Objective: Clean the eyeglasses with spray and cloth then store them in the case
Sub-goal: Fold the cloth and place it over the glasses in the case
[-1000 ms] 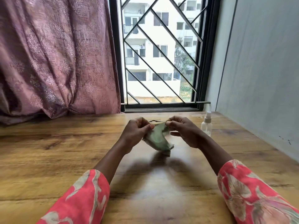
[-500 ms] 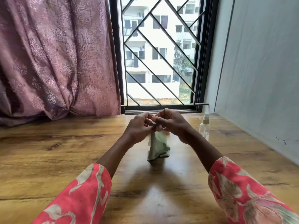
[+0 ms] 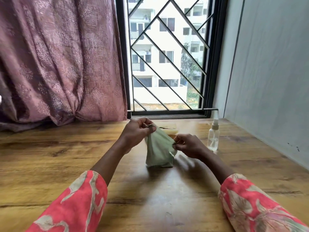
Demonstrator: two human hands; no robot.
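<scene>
**Holding the cloth between both hands**

Hanging between the hands, the pale green soft cloth [image 3: 158, 151] is pinched at its top by the left hand [image 3: 136, 133] and at its right edge by the lower right hand [image 3: 188, 145]. The eyeglasses are hidden. The clear plastic spray bottle [image 3: 213, 137] stands right on the wooden worktop [image 3: 58, 156]; a pale flat case [image 3: 168, 128] lies farther off.

The eyeglasses [image 3: 151, 126] are almost wholly hidden: only a sliver of thin frame shows between the left hand [image 3: 136, 133] fingers, the rest wrapped in the green cloth [image 3: 158, 150]. Just beyond that hand, a pale flat case [image 3: 168, 128] is partly covered by hand and cloth. The right hand [image 3: 188, 145] is motion-blurred, its fingertips pinching the cloth edge indistinctly. Both sleeves [image 3: 250, 208] run off the bottom edge.
</scene>
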